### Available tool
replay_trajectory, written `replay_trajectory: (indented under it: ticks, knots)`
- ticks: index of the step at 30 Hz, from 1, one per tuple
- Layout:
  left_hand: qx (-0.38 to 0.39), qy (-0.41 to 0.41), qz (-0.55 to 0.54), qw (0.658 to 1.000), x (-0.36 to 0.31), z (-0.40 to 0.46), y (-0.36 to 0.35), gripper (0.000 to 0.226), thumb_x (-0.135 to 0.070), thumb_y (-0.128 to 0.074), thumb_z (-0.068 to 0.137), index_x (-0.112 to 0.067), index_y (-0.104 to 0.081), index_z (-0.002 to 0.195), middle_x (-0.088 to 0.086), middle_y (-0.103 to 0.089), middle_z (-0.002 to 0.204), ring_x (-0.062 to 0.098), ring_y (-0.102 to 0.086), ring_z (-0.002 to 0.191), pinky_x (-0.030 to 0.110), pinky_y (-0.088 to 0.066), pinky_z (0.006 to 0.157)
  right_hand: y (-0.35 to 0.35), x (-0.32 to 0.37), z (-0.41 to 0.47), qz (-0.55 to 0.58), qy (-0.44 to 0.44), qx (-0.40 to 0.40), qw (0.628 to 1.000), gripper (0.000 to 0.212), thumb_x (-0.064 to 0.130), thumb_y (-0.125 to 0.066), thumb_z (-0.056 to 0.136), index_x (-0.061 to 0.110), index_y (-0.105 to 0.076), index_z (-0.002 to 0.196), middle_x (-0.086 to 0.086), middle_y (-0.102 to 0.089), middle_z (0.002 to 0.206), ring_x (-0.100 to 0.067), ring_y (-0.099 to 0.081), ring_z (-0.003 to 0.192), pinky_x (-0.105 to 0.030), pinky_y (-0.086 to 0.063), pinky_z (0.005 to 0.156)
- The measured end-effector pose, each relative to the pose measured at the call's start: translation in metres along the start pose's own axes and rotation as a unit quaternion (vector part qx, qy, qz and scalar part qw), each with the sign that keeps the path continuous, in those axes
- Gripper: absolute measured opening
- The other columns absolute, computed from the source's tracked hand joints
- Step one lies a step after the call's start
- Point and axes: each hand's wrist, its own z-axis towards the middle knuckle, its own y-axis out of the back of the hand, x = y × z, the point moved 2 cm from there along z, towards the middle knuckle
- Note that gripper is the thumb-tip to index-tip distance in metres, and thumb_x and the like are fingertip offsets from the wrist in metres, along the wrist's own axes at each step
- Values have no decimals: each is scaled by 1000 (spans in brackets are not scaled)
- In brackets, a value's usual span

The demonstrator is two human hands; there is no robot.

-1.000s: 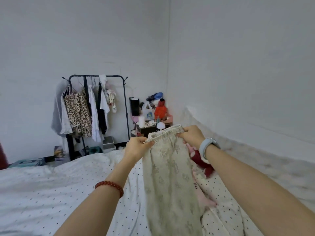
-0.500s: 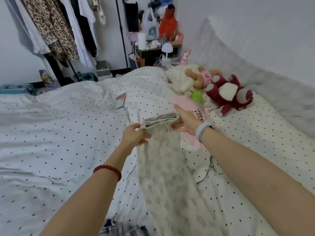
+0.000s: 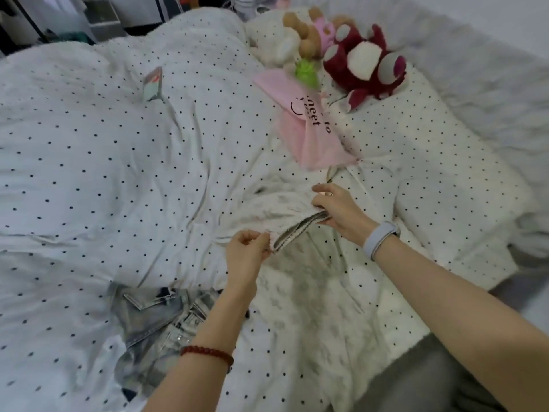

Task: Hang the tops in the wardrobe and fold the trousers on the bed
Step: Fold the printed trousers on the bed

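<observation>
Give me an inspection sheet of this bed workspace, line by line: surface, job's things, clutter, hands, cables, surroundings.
Surface: bed with a rumpled white polka-dot cover.
Job's things: patterned cream trousers lie along the bed, waistband raised; pale washed jeans lie crumpled near the left forearm.
Clutter: pink cloth with black lettering, dark red plush toy, brown plush bear, green fuzzy toy, a phone-like item.
Hands: left hand pinches one waistband end; right hand grips the other.
Cables: nothing seen clearly.
Surroundings: boxes and dark furniture beyond the bed, blurred; grey fuzzy blanket at right.
</observation>
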Motion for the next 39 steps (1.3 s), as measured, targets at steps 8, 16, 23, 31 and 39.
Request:
replay_trajectory:
  ticks: [8, 16, 23, 31, 39]
  knots:
    - [39, 36, 25, 998, 108, -96, -40, 15, -7, -56, 90, -18, -58, 101, 6, -53, 98, 18, -58, 78, 25, -52, 67, 69, -105, -88, -57, 7, -10, 998, 42, -1, -45, 88, 17, -50, 125, -2, -51, 121, -18, -54, 102, -30, -48, 86]
    - [69, 63, 102, 990, 213, -161, -77, 29, -4, -57, 88, -33, -63, 90, -15, -58, 106, 20, -61, 98, 39, -51, 92, 130, -234, -145, -23, -36, -31, 999, 43, -9, -43, 86, 22, -54, 115, 3, -50, 122, -9, -43, 118, -22, -38, 95]
    - [20, 16, 231, 973, 300, -182, -96, 29, 0, -52, 89, -18, -60, 110, -9, -54, 110, -19, -49, 82, 0, -36, 68, 159, -327, -158, -77, -30, -22, 996, 41, -12, -46, 86, 14, -54, 117, -1, -52, 120, -9, -43, 113, -5, -36, 82]
    - [-31, 85, 390, 916, 326, -166, -87, 24, -18, -46, 93, -16, -58, 114, 9, -43, 123, 19, -53, 87, 26, -41, 80, 161, -377, -129, -298, -91, -53, 949, 42, 3, -44, 89, 7, -48, 131, -15, -43, 137, -30, -42, 125, -39, -36, 104]
    - [-81, -109, 431, 892, 250, -82, -64, 25, -12, -47, 93, -9, -60, 114, 12, -48, 122, 27, -45, 114, 27, -35, 90, 98, -274, -68, -413, 186, -26, 891, 41, 7, -38, 95, 10, -44, 136, -9, -37, 145, -25, -31, 134, -34, -23, 111]
